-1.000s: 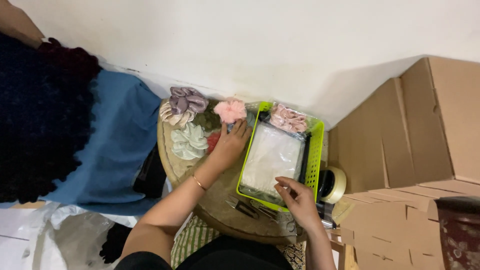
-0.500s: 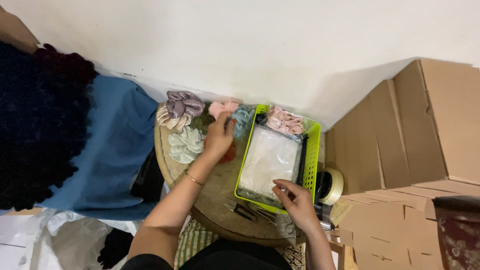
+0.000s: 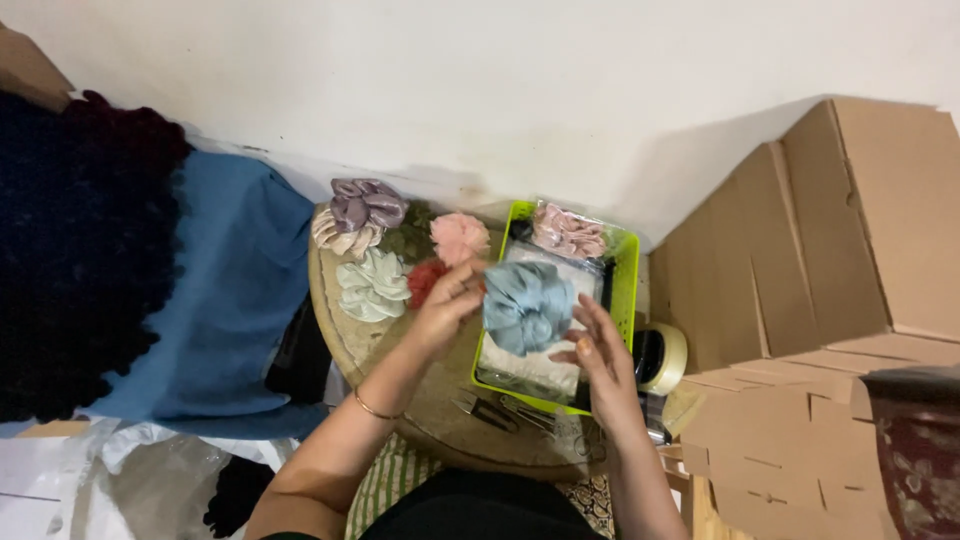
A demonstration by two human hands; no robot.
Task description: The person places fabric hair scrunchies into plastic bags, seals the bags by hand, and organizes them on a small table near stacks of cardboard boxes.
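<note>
Blue-grey scrunchie [image 3: 527, 305] is up off the table, held over the green tray [image 3: 628, 262], roughly above the clear packets [image 3: 535, 365] lying inside it. From my view the left hand [image 3: 447, 305] has it: fingers pinched on the scrunchie's left edge, thumb side toward me. Right hand [image 3: 598, 352] is just beside the scrunchie's lower right edge, fingers spread loose, fingertips at or barely off the fabric; I can't tell if there's real contact. Thin bangle [image 3: 375, 408] on the left wrist. In the tray's far end sits a pink scrunchie in a clear bag [image 3: 568, 230]. Tray sits on the right part of a small round wooden table [image 3: 345, 335]. On the table's left part, a cluster of loose scrunchies: mauve [image 3: 366, 203] at the far edge, beige [image 3: 335, 237] touching it, pale mint [image 3: 372, 284] nearer me, peach-pink [image 3: 459, 236] and a red one [image 3: 426, 278] just beside the left hand, with a dark green one [image 3: 410, 235] between the mauve and peach. Near edge of the table, in front of the tray: dark metal hair clips [image 3: 495, 410]. Roll of tape [image 3: 663, 357] just right of the tray. Cardboard boxes [image 3: 830, 240] stacked further right against the white wall. Left of the table: blue cloth [image 3: 225, 290] and a dark knitted piece [image 3: 75, 260].
</note>
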